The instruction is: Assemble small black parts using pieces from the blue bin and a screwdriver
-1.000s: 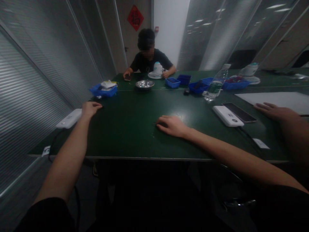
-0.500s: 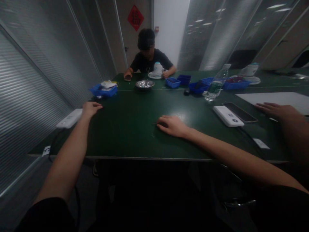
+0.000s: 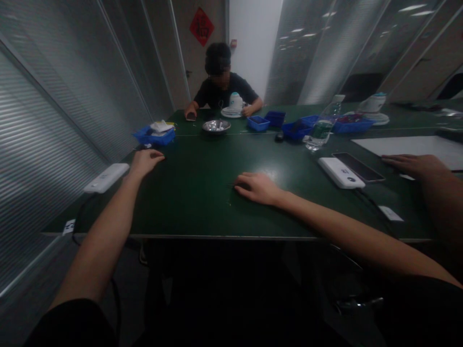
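Observation:
My left hand [image 3: 146, 160] lies palm down on the dark green table [image 3: 202, 212], fingers loosely stretched and nothing in them, just right of a white power bank [image 3: 106, 177] at the table's left edge. Near the table's middle my right hand [image 3: 255, 187] also rests palm down, fingers slightly bent and apart, holding nothing. A tiny thin object lies at its fingertips, too small to name.
A co-worker's hand [image 3: 412, 165] rests at the right by a white sheet [image 3: 415, 144]. Nearby lie a second white power bank [image 3: 340, 172] and a phone [image 3: 358, 166]. Further back stand a water bottle [image 3: 321, 129], blue bins [image 3: 155, 135], a metal bowl [image 3: 216, 126], and a seated person [image 3: 221, 89].
My left hand has slid right and a little nearer, away from the power bank. My right hand has stayed put.

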Demonstrator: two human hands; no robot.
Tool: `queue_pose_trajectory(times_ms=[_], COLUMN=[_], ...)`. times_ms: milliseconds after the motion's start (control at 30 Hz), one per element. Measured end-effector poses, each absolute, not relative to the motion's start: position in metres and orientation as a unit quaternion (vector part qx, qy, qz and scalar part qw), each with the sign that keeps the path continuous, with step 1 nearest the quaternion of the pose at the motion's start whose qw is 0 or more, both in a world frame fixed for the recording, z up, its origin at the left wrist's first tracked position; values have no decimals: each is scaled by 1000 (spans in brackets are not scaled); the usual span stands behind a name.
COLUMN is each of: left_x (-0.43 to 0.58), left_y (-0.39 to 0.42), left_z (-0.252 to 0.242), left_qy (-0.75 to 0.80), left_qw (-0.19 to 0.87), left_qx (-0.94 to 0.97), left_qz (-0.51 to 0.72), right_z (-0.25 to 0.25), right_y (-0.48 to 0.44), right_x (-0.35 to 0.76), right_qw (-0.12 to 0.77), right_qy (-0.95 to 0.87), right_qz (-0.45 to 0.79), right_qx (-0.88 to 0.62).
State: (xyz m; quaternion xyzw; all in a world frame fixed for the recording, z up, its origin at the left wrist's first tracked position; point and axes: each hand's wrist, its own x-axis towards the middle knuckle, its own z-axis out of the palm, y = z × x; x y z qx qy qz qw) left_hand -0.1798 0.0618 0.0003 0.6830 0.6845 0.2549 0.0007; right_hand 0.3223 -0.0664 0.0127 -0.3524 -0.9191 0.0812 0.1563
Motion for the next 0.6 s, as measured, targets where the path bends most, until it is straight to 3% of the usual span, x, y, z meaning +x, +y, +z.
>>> queue_pose_trajectory(times_ms=[600], left_x=[-80], left_y=[31], left_z=[8], left_qy=[497], left_qw=[78], left_qx=[823], left_qz=[266], right_z=[9], right_y=[-65], right_x=[323], right_qw=[158], right_qy=[-918], right_qz=[78], right_qx=[-354])
